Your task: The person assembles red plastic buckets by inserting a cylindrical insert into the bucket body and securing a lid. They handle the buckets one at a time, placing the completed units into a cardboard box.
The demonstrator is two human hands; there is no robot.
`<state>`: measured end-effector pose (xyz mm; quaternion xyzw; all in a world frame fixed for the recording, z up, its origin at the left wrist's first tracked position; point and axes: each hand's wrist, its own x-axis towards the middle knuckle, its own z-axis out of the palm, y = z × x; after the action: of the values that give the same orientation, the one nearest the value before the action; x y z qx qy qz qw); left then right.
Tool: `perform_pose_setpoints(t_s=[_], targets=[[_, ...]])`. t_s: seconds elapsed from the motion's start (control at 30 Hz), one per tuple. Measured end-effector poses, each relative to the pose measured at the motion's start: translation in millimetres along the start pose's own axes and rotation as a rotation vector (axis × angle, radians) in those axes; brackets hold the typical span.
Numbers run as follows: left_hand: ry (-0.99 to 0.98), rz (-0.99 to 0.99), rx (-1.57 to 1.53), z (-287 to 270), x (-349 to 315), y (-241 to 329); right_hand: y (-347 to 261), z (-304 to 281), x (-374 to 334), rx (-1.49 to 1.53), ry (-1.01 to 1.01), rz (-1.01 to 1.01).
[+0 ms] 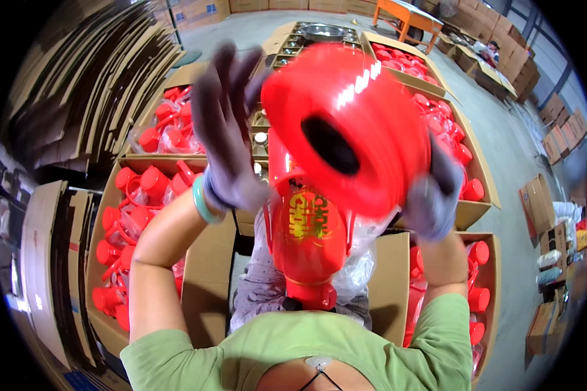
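head view: handling the blurred hollow red plastic piece (372, 130), raised over the printed red flask (310, 241) at the lap, seems the current step. the gloved right hand (434, 195) appears to grip its edge; the gloved left hand (231, 124) is spread open beside it. the next move likely calls for steady control.

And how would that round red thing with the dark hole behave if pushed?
The round red thing is probably slippery, given its glossy highlights. Its curved outline means it might roll. The dark hole suggests it may be hollow and light.
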<state>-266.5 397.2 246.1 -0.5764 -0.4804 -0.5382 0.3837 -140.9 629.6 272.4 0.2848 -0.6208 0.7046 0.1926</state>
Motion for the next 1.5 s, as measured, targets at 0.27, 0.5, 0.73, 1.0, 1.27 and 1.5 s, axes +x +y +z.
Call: perform_pose_setpoints(t_s=[0.27,0.5,0.73,1.0,1.27,1.5], targets=[[0.315,-1.005,-0.592,-18.9,-31.4,-158.6,112.9,-91.7,158.9,-0.156,-0.399,0.426],[-0.040,-0.872,-0.335,-14.9,-104.6,-151.5,171.1,-96.3,146.0,-0.052,-0.690,0.612],[-0.082,-0.795,-0.266,-17.0,-99.7,-138.0,172.2,-88.3,143.9,-0.015,-0.772,0.409],[-0.164,-0.813,-0.199,-14.1,-84.6,-134.2,175.7,-95.0,119.5,0.096,-0.583,0.472],[-0.419,-0.737,0.156,16.1,-27.1,-87.4,238.0,-94.8,74.1,0.478,-0.254,0.557],[-0.049,-1.195,-0.584,-1.8,-90.3,-122.2,156.1,-60.5,93.3,-0.132,-0.348,0.331]])
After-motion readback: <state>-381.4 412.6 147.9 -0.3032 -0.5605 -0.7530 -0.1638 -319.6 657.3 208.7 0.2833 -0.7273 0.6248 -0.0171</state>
